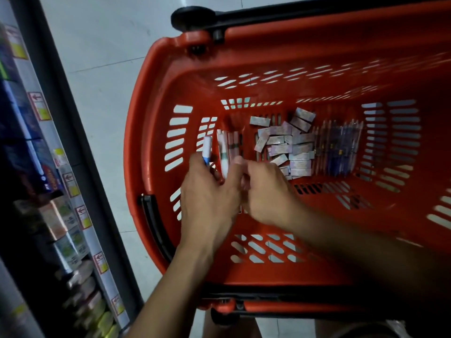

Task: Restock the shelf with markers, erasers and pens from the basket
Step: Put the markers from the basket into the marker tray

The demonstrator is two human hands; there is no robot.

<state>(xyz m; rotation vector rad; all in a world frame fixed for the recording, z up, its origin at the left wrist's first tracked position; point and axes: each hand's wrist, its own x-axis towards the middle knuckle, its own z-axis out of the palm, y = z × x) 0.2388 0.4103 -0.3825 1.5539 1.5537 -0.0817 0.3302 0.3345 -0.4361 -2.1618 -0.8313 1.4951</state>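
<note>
Both my hands reach into a red plastic basket (151, 98). My left hand (210, 198) grips white markers: one with a blue band (207, 148) sticks up past my fingers, another white marker (223, 157) stands beside it. My right hand (266, 191) is close against the left, fingers curled over the markers; what it holds is blurred. More white markers (233, 140) lie on the basket floor. A heap of small pale eraser boxes (288, 145) fills the middle. A row of pens (338, 147) lies to their right.
A shelf unit (48, 191) with price tags and stacked stationery runs along the left edge. Pale tiled floor (97, 57) separates it from the basket. The basket's black handle (244, 15) crosses the top.
</note>
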